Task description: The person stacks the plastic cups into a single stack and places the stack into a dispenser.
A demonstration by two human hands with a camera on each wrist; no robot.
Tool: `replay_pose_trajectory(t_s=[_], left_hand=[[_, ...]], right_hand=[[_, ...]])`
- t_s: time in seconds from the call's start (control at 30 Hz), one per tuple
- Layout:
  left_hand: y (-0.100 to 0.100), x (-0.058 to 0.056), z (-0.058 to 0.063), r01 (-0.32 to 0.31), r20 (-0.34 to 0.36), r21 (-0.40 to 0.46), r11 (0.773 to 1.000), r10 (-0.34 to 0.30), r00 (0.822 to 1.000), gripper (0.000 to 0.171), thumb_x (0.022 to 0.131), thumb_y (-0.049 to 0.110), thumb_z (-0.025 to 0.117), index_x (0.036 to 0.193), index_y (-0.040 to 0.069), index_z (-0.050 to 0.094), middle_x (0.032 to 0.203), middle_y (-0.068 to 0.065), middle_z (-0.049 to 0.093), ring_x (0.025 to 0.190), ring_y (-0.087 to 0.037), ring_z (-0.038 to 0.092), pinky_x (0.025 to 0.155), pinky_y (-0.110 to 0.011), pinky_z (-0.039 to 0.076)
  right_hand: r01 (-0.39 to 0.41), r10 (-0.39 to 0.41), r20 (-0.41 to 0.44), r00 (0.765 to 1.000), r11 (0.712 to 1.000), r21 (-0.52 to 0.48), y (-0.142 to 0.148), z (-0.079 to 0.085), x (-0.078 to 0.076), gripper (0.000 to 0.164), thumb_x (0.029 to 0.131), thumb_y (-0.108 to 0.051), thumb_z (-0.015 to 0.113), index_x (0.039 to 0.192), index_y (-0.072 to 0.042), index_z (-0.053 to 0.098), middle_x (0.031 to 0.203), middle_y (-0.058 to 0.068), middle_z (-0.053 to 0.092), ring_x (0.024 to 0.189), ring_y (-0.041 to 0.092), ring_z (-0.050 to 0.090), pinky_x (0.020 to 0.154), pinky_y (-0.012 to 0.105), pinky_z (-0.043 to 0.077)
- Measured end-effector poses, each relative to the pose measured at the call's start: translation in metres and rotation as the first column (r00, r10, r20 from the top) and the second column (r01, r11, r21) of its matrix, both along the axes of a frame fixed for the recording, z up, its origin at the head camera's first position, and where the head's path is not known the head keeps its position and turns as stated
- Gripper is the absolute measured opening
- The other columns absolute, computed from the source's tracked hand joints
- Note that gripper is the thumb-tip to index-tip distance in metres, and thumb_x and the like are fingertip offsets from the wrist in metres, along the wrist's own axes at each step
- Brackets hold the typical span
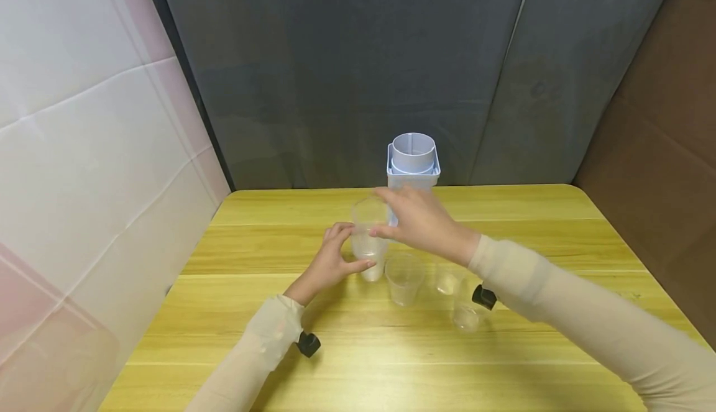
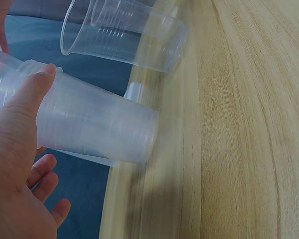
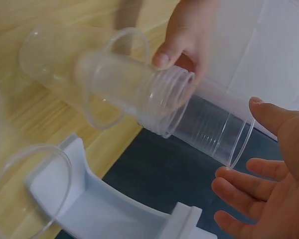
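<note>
A stack of clear plastic cups [image 1: 369, 251] stands upright on the table, its nested rims showing in the right wrist view. My left hand [image 1: 327, 266] holds the stack from the side, thumb across it in the left wrist view. Above, one more clear plastic cup [image 3: 209, 124] sits partly inside the stack's top. My right hand [image 1: 422, 219] has its thumb and fingertips at opposite sides of that cup's rim. Another cup [image 1: 404, 278] stands just right of the stack.
Two further clear cups, one farther back [image 1: 447, 280] and one nearer [image 1: 467, 314], stand under my right forearm. Behind my right hand is a pale blue-grey holder [image 1: 414, 179] with a round tube on top. A dark panel [image 1: 347, 76] rises behind the wooden table [image 1: 363, 362].
</note>
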State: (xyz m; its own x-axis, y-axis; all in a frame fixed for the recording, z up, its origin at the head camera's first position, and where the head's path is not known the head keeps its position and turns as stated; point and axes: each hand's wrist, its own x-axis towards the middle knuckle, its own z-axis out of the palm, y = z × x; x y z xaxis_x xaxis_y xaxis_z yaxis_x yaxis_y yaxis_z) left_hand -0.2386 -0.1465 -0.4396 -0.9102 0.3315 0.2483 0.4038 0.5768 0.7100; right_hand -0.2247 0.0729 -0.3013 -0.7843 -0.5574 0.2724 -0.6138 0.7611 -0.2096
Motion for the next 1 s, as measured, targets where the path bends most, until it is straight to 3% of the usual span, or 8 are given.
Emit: replay_pose_trajectory(t_s=[0.57, 1.0], left_hand=[[0.001, 0.002, -0.001, 0.004, -0.005, 0.01, 1.0, -0.004, 1.0, 0.068, 0.078, 0.034, 0.084, 0.137, 0.018, 0.054, 0.141, -0.01, 0.046, 0.135, -0.033, 0.033, 0.109, -0.06, 0.037], [0.003, 0.002, -0.002, 0.01, -0.025, 0.002, 1.0, -0.009, 1.0, 0.069, 0.079, 0.032, 0.084, 0.139, 0.016, 0.053, 0.141, -0.01, 0.046, 0.134, -0.032, 0.033, 0.107, -0.06, 0.039]], right_hand=[[-0.011, 0.008, 0.041, 0.999, 0.998, 0.067, -0.009, -0.026, -0.005, 0.072, 0.083, -0.049, 0.076, 0.14, -0.011, 0.052, 0.13, 0.012, 0.066, 0.114, 0.033, 0.065, 0.094, 0.051, 0.052], [-0.008, 0.007, 0.01, 1.0, 0.991, 0.131, -0.011, -0.04, -0.007, 0.07, 0.082, -0.05, 0.076, 0.137, -0.012, 0.055, 0.121, 0.008, 0.071, 0.103, 0.031, 0.067, 0.086, 0.049, 0.054]])
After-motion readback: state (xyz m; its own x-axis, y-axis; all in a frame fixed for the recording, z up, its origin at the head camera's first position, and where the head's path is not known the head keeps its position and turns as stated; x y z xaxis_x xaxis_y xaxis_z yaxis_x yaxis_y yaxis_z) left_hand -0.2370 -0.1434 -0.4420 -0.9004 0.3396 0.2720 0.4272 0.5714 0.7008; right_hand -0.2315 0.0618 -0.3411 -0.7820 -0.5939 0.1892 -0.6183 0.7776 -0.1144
